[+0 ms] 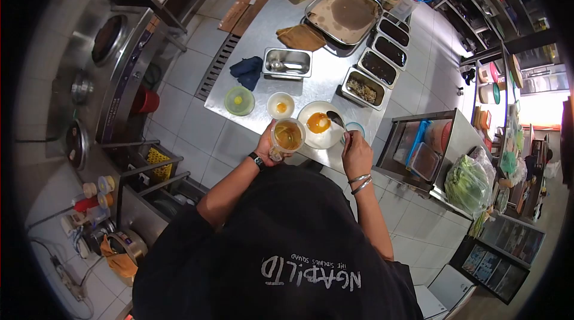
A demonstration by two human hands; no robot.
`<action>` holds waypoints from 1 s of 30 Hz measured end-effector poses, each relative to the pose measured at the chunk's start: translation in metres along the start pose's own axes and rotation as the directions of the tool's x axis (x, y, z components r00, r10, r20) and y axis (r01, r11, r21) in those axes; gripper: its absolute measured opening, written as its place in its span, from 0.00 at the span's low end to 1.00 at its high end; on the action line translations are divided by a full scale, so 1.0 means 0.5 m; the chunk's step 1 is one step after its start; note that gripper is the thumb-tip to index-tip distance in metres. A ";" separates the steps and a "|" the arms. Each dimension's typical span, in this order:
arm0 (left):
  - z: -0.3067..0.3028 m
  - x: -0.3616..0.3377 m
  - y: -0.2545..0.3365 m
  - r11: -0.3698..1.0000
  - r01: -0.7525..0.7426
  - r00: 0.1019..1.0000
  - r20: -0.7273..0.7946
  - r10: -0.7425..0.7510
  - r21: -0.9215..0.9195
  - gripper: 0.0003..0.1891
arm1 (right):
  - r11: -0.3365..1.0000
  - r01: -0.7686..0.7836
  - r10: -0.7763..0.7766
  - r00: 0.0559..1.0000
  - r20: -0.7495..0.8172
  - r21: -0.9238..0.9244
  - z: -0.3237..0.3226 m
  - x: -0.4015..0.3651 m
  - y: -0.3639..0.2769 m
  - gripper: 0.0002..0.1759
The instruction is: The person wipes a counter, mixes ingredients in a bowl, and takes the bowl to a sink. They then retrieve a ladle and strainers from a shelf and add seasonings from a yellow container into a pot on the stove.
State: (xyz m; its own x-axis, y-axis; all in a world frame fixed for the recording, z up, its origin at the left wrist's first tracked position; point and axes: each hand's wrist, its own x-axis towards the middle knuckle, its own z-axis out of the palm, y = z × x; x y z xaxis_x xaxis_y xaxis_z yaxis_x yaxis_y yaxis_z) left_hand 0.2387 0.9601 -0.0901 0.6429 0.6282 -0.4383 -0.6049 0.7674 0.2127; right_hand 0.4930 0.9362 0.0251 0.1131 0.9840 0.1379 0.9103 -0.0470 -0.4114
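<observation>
My left hand (270, 148) is wrapped round a clear plastic cup (288, 134) of amber liquid, over the table's near edge. In my right hand (357, 151) is a spoon (335, 118), its dark-looking bowl over the right side of a white plate (321, 138). Orange-yellow sauce (318, 122) lies in the middle of that plate, with a paler spot in it. Just beyond the cup stands a small white bowl (280, 106) with a little orange-yellow food inside. A round container with a green lid (239, 100) is to its left.
On the steel table (233, 119) are a metal pan with utensils (287, 63), a dark blue cloth (246, 73), a brown cloth (301, 37) and a paper-lined tray (345, 12). Several metal food pans (365, 88) line the right edge. A stove (122, 51) stands left; bagged greens (468, 183) lie right.
</observation>
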 end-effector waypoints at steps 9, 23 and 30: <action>0.017 0.020 -0.005 0.998 0.047 0.996 -0.078 -0.044 0.044 0.38 | 0.983 0.184 -0.181 0.973 -0.144 0.011 -0.043 -0.013 -0.028 0.08; 0.060 0.045 -0.018 0.977 0.214 0.973 0.083 -0.214 0.012 0.40 | 0.969 -0.057 0.000 0.973 0.232 0.239 -0.036 -0.012 -0.079 0.13; 0.068 0.070 -0.045 0.949 0.309 0.950 0.018 -0.310 0.069 0.38 | 0.980 -0.109 0.024 0.891 0.453 0.164 -0.045 -0.002 -0.010 0.18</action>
State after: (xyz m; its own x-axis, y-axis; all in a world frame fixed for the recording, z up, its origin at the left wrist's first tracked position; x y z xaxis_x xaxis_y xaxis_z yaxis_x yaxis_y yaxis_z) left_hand 0.2908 0.9691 -0.0803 0.8072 0.3612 -0.4668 -0.3429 0.9307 0.1271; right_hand 0.4973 0.9314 0.0470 -0.0581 0.9538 -0.2946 0.8149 -0.1252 -0.5659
